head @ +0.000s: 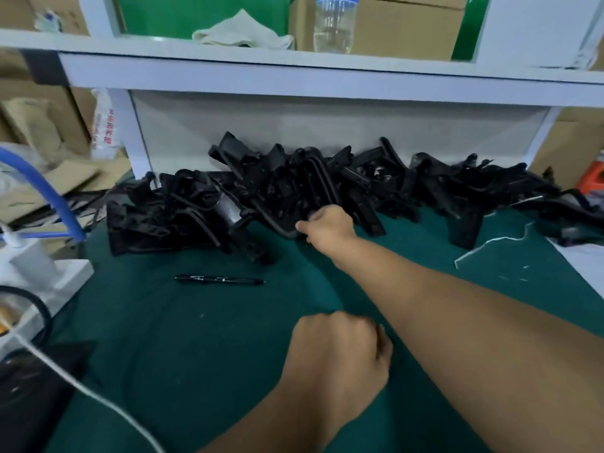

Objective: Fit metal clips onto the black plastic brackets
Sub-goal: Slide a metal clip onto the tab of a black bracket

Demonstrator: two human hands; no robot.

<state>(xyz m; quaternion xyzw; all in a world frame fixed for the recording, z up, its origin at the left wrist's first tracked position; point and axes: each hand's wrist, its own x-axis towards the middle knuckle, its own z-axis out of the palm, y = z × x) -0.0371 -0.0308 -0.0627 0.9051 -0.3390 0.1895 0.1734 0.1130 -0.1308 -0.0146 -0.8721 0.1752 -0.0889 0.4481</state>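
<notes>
right hand grips bracket at pile | left hand fisted, contents unclear

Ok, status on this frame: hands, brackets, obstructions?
Right hand gripping a bracket at the pile. Left hand fisted, contents unseen. Pen nearby, not obstructing.

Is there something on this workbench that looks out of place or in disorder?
Yes. The black plastic brackets lie tangled in an untidy heap along the back of the green mat. A loose white string trails on the mat at the right, and a black pen lies alone in front.
</notes>
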